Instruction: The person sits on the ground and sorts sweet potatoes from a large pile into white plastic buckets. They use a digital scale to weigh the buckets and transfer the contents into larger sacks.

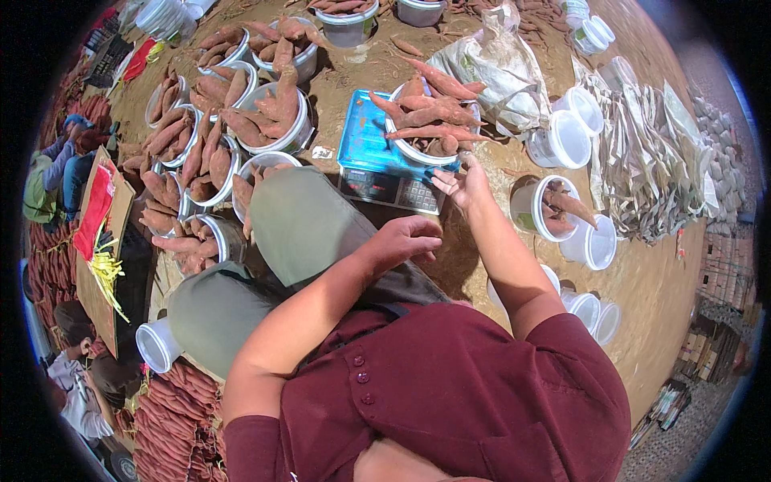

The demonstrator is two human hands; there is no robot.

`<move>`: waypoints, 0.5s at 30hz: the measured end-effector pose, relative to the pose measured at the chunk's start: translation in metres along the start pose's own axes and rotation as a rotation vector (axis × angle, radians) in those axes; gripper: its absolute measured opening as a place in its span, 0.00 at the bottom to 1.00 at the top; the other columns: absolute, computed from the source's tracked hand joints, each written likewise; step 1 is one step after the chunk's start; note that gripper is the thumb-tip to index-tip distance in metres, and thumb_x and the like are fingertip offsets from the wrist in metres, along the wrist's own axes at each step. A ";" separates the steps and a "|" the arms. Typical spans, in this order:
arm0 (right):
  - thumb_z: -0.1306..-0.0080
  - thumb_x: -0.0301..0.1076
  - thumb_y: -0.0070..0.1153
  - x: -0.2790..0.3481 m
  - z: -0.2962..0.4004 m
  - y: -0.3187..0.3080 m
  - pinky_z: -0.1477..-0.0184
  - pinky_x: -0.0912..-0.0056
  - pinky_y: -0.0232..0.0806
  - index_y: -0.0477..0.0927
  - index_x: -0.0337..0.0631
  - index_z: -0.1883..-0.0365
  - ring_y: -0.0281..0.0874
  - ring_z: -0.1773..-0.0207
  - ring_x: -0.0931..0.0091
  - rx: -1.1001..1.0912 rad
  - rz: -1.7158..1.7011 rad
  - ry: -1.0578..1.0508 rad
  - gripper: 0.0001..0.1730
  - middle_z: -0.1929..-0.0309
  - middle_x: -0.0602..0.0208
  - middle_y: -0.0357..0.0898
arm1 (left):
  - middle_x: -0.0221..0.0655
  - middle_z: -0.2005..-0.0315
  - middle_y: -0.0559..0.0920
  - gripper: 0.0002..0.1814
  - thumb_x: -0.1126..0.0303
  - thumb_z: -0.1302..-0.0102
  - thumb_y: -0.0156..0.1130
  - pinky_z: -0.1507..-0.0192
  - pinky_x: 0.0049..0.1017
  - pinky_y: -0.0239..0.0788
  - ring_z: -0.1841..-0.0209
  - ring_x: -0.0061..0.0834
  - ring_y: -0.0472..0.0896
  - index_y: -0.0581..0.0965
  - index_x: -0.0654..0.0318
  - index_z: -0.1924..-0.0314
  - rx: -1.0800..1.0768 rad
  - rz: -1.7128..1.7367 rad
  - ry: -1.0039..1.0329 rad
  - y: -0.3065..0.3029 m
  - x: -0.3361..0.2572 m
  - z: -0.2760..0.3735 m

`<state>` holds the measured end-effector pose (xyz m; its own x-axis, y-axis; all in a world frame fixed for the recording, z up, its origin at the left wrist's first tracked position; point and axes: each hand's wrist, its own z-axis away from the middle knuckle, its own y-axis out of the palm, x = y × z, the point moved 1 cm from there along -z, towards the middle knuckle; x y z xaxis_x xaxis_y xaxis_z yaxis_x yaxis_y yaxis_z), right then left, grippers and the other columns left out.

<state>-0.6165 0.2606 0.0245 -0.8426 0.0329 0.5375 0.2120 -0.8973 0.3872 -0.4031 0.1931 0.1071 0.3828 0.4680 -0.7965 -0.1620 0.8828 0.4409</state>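
A blue digital scale sits on the ground in front of my knees, its keypad and display on the side facing me. On its right part stands a white plastic bucket heaped with sweet potatoes, several poking out past the rim. My right hand is just below the bucket's near rim, over the scale's keypad corner, palm partly up and fingers spread, with nothing in it. Over my lap hangs my left hand, fingers loosely bent and apart, holding nothing. Whether my right fingertips touch the bucket, I cannot tell.
Several filled buckets crowd the left of the scale. Right of it are a white woven sack, plastic tubs, a tub of sweet potatoes and stacked sacks. A cardboard sheet and people are at far left.
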 end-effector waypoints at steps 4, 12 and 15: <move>0.35 0.48 0.47 -0.005 -0.002 0.007 0.51 0.46 0.71 0.68 0.43 0.48 0.75 0.58 0.55 0.015 -0.020 0.044 0.23 0.52 0.50 0.71 | 0.33 0.61 0.79 0.19 0.67 0.38 0.62 0.61 0.24 0.72 0.65 0.24 0.80 0.73 0.69 0.49 0.004 0.025 -0.017 0.001 -0.001 -0.001; 0.32 0.52 0.46 -0.005 -0.025 0.037 0.50 0.45 0.68 0.71 0.44 0.46 0.73 0.50 0.57 -0.017 -0.057 0.030 0.25 0.48 0.56 0.74 | 0.33 0.60 0.79 0.18 0.69 0.38 0.62 0.62 0.24 0.72 0.65 0.25 0.80 0.74 0.68 0.50 -0.003 0.064 -0.029 0.000 0.004 -0.004; 0.30 0.52 0.42 -0.005 -0.017 0.053 0.48 0.42 0.66 0.72 0.48 0.45 0.73 0.46 0.60 -0.030 -0.023 -0.010 0.23 0.46 0.63 0.74 | 0.33 0.61 0.79 0.17 0.69 0.38 0.62 0.63 0.24 0.72 0.66 0.25 0.80 0.74 0.68 0.51 0.000 0.068 -0.020 -0.002 0.006 -0.008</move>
<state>-0.6098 0.2056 0.0292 -0.8423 0.0581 0.5358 0.1774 -0.9089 0.3774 -0.4073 0.1946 0.0979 0.3888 0.5261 -0.7564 -0.1884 0.8490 0.4937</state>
